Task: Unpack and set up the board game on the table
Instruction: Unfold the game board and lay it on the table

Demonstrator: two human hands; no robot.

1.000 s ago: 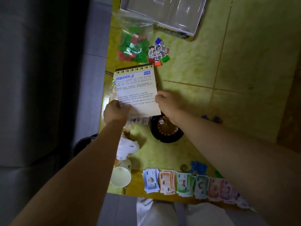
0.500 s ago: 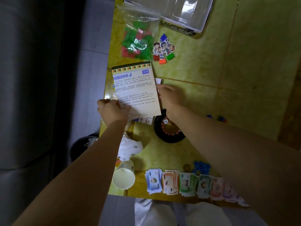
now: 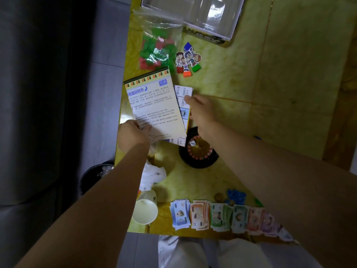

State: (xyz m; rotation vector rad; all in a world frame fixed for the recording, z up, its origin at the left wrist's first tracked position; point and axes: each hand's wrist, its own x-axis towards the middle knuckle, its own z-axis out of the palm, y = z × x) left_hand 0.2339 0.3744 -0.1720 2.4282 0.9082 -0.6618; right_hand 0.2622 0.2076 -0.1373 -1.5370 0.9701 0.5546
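My left hand (image 3: 133, 133) pinches the lower left corner of the printed instruction sheet (image 3: 156, 107), held over the yellow table's (image 3: 289, 84) left side. My right hand (image 3: 201, 109) grips the right edge of a folded game board (image 3: 183, 93) that peeks out from under the sheet, showing white squares marked 1000. A black roulette wheel (image 3: 199, 153) with a white die in it sits just below my right wrist. Rows of paper money (image 3: 222, 215) lie along the near edge.
A clear bag of green and red houses (image 3: 156, 53) and cardboard character pawns (image 3: 188, 59) lie beyond the sheet. The open game box (image 3: 193, 14) is at the far edge. A paper cup (image 3: 145, 208), crumpled tissue (image 3: 152, 176) and blue chips (image 3: 235, 195) lie near me. A bin (image 3: 96, 175) stands left of the table.
My right hand slid up along the right edge, and the board beneath the sheet now sticks out to the right. The sheet tilted and moved slightly left with my left hand.
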